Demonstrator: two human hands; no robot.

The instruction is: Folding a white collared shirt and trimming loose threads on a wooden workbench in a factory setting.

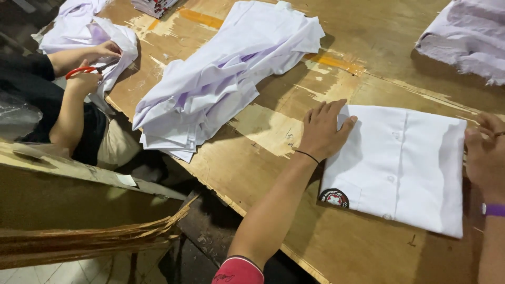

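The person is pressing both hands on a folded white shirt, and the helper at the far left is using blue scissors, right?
Not quite: the scissors have red handles, not blue, as the head view shows. The rest holds: the left hand and right hand press on the folded white shirt.

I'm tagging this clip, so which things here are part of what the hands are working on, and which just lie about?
In hand:
- folded white shirt, flat on the wooden table
- left hand pressing its left edge
- right hand at its right edge

Lying about:
- pile of white shirts
- pale cloth at the far corner
- another person's red-handled scissors
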